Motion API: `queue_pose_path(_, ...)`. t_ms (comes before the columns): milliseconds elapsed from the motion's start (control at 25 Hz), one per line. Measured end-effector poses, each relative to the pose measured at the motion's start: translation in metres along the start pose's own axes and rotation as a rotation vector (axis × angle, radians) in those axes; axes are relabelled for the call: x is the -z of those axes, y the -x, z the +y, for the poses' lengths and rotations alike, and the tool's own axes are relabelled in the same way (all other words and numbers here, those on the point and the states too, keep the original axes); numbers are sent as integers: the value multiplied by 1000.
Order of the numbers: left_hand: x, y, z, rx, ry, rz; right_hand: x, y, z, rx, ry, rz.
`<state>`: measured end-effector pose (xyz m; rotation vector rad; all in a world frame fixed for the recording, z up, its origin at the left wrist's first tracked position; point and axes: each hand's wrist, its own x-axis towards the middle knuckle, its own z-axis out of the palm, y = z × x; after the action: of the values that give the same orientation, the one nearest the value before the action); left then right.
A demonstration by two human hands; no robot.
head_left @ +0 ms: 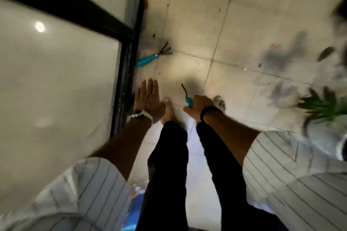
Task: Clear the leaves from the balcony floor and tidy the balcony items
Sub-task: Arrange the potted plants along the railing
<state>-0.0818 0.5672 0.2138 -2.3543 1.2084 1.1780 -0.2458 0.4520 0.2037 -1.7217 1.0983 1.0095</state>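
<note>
My right hand [199, 106] grips the teal handle of a small garden tool [185, 93] whose thin dark blade points away from me, above the tiled balcony floor [197, 15]. My left hand [148, 97] is held out flat with straight fingers, close to the black door frame, holding nothing. A second teal-handled hand rake [152, 57] lies on the tiles by the frame, ahead of my left hand. A dark green leaf [325, 53] lies at the far right, with blurred dark debris near it.
A black-framed glass door [125, 73] runs along the left. A potted green plant [323, 107] in a pale pot stands at the right edge. My bare feet [169, 112] are on the tiles below my hands. The view is motion-blurred.
</note>
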Motion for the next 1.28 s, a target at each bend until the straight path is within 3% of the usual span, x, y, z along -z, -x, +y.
queue_pose_path(120,49,99,60,-50,58,77,41,114,25,-73,-21,39)
queue_pose_path(280,142,189,126,-140,-3,145,135,251,19,-44,-88,215)
queue_pose_path(360,175,214,149,-172,-59,112,168,299,15,-35,-123,295)
queue_pose_path(560,235,247,204,-288,-209,210,214,394,27,-57,-266,503)
queue_pose_path(840,251,230,246,-368,-254,318,208,430,65,-182,-501,606)
queue_pose_path(920,254,226,260,-408,-285,287,207,439,77,-243,-603,635)
queue_pose_path(1000,261,229,278,-509,-318,294,199,450,90,-308,-717,665)
queue_pose_path(1080,264,234,299,-533,-378,191,184,464,105,-377,-810,686)
queue_pose_path(1280,270,277,377,-841,-605,270,128,514,144,-543,-1031,833)
